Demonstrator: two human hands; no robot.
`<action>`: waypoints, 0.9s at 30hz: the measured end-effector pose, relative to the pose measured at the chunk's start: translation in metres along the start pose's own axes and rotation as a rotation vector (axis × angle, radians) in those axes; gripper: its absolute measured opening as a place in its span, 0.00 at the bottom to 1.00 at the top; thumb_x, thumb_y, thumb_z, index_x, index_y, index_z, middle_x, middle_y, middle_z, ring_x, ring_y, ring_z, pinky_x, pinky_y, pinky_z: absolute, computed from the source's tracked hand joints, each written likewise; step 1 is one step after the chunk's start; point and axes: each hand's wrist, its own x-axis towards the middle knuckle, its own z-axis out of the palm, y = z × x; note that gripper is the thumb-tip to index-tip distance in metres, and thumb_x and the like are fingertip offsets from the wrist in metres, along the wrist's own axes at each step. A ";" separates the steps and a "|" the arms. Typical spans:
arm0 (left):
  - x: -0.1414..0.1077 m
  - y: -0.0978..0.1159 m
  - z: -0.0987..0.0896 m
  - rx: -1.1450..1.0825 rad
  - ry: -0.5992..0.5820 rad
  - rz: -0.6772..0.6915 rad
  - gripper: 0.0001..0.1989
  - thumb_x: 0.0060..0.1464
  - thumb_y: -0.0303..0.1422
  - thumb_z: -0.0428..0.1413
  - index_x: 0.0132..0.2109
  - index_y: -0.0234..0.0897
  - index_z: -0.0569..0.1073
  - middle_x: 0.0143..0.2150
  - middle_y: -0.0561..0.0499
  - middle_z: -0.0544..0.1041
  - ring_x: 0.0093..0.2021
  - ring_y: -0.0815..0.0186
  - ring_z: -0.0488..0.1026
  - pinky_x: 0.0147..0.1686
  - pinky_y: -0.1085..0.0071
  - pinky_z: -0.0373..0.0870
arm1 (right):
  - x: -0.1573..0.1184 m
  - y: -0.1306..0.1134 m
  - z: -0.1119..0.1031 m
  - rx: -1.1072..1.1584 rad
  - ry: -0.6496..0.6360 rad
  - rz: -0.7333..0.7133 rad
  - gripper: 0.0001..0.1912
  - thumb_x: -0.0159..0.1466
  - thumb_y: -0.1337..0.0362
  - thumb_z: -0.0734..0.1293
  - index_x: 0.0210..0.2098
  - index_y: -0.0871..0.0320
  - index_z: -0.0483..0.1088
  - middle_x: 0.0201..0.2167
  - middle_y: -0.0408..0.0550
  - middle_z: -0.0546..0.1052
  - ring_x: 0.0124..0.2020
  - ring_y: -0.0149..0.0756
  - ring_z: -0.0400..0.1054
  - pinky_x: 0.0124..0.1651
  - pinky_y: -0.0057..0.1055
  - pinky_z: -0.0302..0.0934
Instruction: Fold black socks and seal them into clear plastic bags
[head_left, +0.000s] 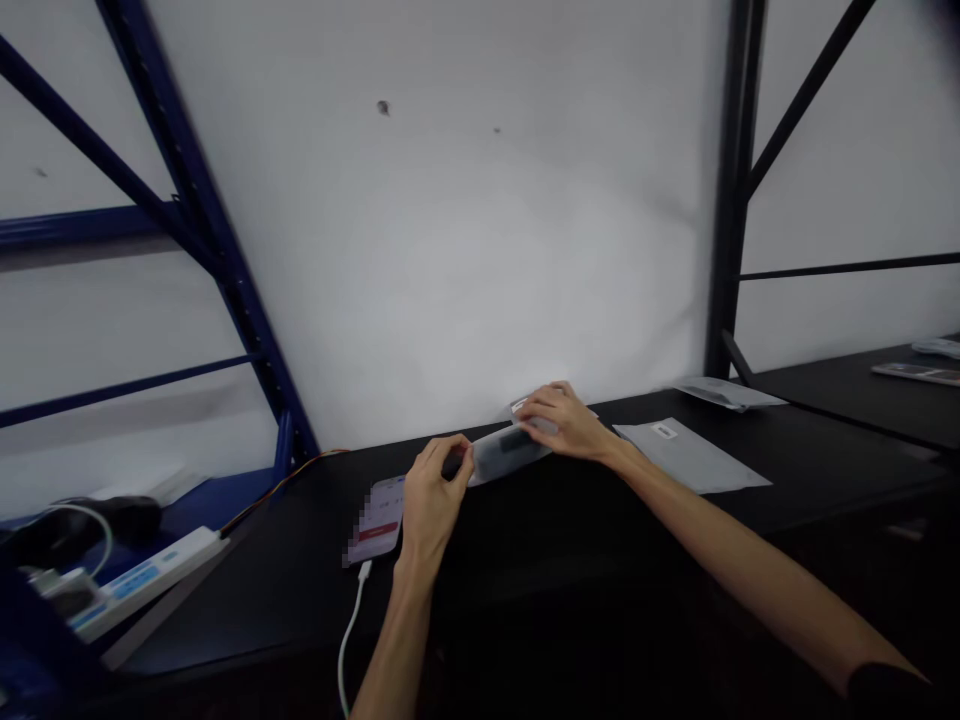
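A translucent plastic bag [504, 455] with something dark inside is stretched between my hands above the black tabletop. My left hand [439, 480] pinches its left end between thumb and fingers. At the upper right end, my right hand [561, 420] is closed on the bag, with a pale flap [517, 407] showing behind the fingers. What the dark content is cannot be made out. Just left of my left hand lies a phone [380, 520] with its screen lit and a white cable [351, 625] plugged into its lower end.
Right of my right forearm lies a flat grey-white bag [686, 455] with a small label, and another pale bag [727, 393] rests behind it. A white power strip [146, 580] sits at the left by a blue rack post [232, 270]. A white wall [465, 250] closes off the back.
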 end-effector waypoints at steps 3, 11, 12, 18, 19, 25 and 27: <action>0.001 -0.002 -0.005 -0.037 0.130 -0.046 0.08 0.64 0.37 0.55 0.43 0.40 0.76 0.41 0.50 0.79 0.43 0.62 0.76 0.49 0.65 0.70 | -0.007 0.025 -0.017 -0.075 0.042 0.111 0.08 0.72 0.60 0.63 0.44 0.54 0.73 0.44 0.49 0.79 0.47 0.42 0.70 0.57 0.44 0.50; -0.002 -0.010 -0.004 -0.133 0.278 -0.204 0.09 0.62 0.38 0.56 0.44 0.38 0.74 0.43 0.49 0.78 0.42 0.63 0.76 0.49 0.64 0.72 | -0.011 0.030 -0.020 0.244 0.038 0.254 0.10 0.72 0.57 0.62 0.43 0.55 0.71 0.41 0.50 0.76 0.40 0.38 0.69 0.40 0.34 0.63; -0.002 -0.012 -0.004 -0.164 0.289 -0.216 0.09 0.63 0.38 0.55 0.46 0.38 0.73 0.44 0.48 0.77 0.44 0.63 0.75 0.49 0.65 0.72 | -0.010 0.025 -0.015 0.310 0.003 0.276 0.10 0.72 0.56 0.62 0.43 0.55 0.71 0.42 0.49 0.75 0.39 0.37 0.69 0.38 0.33 0.62; 0.014 -0.018 -0.014 -0.270 0.002 -0.050 0.10 0.66 0.36 0.52 0.45 0.41 0.77 0.48 0.49 0.76 0.49 0.62 0.74 0.51 0.66 0.70 | -0.008 0.009 -0.002 0.586 -0.142 0.374 0.13 0.72 0.52 0.62 0.46 0.55 0.68 0.36 0.44 0.74 0.29 0.31 0.69 0.35 0.31 0.62; 0.017 -0.018 -0.016 -0.266 -0.091 -0.020 0.10 0.66 0.36 0.52 0.43 0.41 0.78 0.47 0.49 0.77 0.49 0.62 0.74 0.51 0.66 0.69 | -0.008 0.008 -0.003 0.608 -0.148 0.386 0.13 0.73 0.52 0.62 0.46 0.55 0.67 0.34 0.43 0.74 0.29 0.31 0.68 0.35 0.31 0.62; 0.027 -0.016 -0.022 -0.242 -0.289 0.004 0.13 0.66 0.34 0.49 0.41 0.43 0.80 0.47 0.49 0.77 0.50 0.62 0.74 0.50 0.66 0.69 | -0.008 0.010 -0.005 0.669 -0.153 0.396 0.14 0.72 0.51 0.63 0.45 0.54 0.68 0.29 0.41 0.73 0.29 0.32 0.70 0.35 0.32 0.61; 0.027 -0.014 -0.022 -0.203 -0.310 0.005 0.14 0.66 0.33 0.49 0.40 0.43 0.79 0.47 0.49 0.77 0.50 0.62 0.74 0.51 0.65 0.69 | -0.008 0.010 -0.004 0.691 -0.142 0.396 0.13 0.71 0.51 0.64 0.45 0.54 0.68 0.32 0.43 0.75 0.30 0.32 0.70 0.37 0.32 0.62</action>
